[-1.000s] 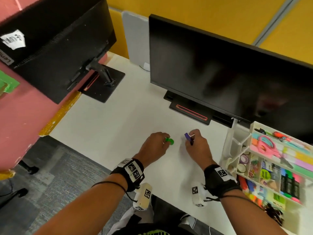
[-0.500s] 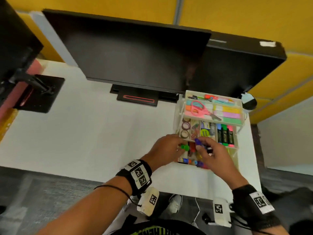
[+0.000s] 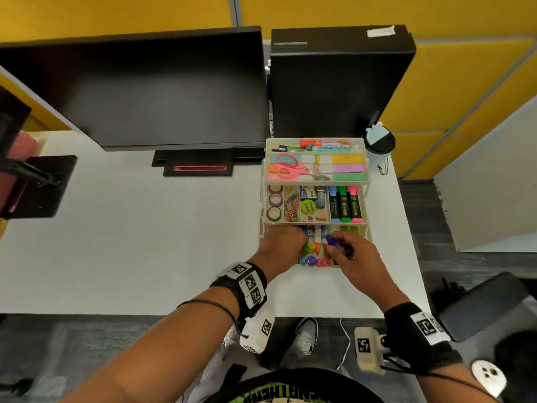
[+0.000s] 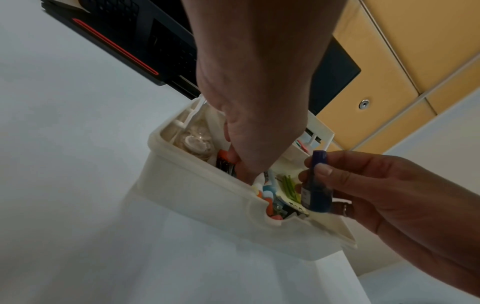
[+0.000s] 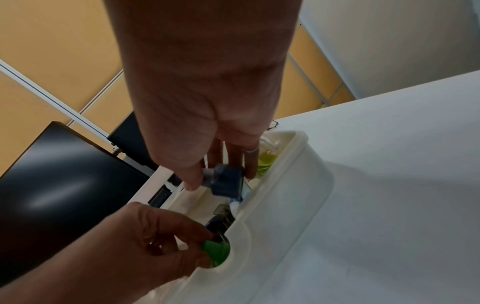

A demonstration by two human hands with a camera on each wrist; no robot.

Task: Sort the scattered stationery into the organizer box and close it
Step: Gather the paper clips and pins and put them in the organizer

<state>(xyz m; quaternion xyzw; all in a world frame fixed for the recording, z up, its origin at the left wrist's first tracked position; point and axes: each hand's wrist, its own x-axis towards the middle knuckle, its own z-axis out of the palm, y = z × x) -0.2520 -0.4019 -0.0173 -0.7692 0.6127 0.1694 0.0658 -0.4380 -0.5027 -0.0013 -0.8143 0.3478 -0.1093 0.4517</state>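
The white tiered organizer box [image 3: 366,175] stands open at the desk's right end, its trays full of highlighters, scissors, tape rolls and clips. My left hand [image 3: 302,242] reaches into the bottom compartment and pinches a small green piece [image 5: 215,254] at the notch in the box's front wall [image 5: 280,205]. My right hand [image 3: 334,245] hovers just over the same compartment. Its thumb and fingers pinch a dark blue piece [image 4: 317,183], which shows as a blue block [image 5: 226,183] in the right wrist view. Several coloured markers and pins [image 3: 313,251] lie below both hands.
Two black monitors [image 3: 162,91] stand behind the box, one with a red-striped base [image 3: 199,167]. A black-lidded cup [image 3: 379,144] sits at the box's back right. A second monitor stand [image 3: 43,184] is at the far left. The white desk [image 3: 145,242] ends just right of the box.
Both hands have carried the green and blue pieces from the middle of the desk rightward to the box. They now sit lower, inside and over the bottom compartment.
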